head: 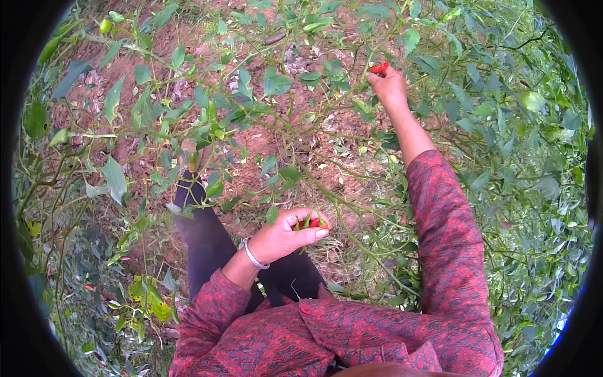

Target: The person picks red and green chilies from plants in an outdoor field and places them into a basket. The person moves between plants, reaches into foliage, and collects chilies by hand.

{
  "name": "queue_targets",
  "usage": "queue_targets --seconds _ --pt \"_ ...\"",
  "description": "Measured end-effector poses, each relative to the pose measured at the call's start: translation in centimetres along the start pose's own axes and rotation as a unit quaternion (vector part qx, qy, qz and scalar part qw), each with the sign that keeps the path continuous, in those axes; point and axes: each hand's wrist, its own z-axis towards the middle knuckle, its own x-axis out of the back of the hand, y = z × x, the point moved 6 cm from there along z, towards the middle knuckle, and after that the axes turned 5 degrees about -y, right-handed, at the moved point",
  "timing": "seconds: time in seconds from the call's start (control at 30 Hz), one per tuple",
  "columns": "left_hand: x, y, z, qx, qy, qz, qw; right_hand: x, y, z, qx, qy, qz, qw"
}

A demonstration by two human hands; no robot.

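Several red chilli peppers (314,222) with green stems are held in my left hand (287,235), thumb laid across them. That hand is in front of my thighs and wears a pale bangle (254,257) at the wrist. My right hand (390,88) reaches out to the upper right among the chilli branches. Its thumb and fingers pinch a red chilli pepper (379,67); whether the pepper is still joined to the plant cannot be made out. Thin green branches (325,188) of a chilli plant spread between my two hands.
Leafy chilli plants (513,155) crowd the right side, and more foliage (113,179) covers the left. A green chilli (318,27) hangs near the top. Reddish-brown soil (264,146) with dry litter shows underneath. My dark-trousered leg (207,240) extends below the leaves.
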Motion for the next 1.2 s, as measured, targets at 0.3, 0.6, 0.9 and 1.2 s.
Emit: queue_targets --seconds 0.3,0.6,0.9,1.2 --pt "1.1 0.1 -0.3 -0.029 -0.028 0.105 0.994 -0.1 0.6 -1.1 0.001 -0.060 0.084 0.995" --pt "1.4 -1.1 -1.8 -0.026 -0.021 0.073 0.997 -0.5 -2.7 -6.7 -0.176 -0.315 0.288 0.887" --pt "0.2 -0.8 -1.7 -0.014 -0.059 -0.058 0.996 3.7 -4.4 -7.9 -0.079 -0.183 0.576 0.793" --pt "-1.0 -2.8 -2.1 0.018 -0.058 -0.060 0.996 7.7 -2.8 -17.9 -0.004 0.067 0.510 0.858"
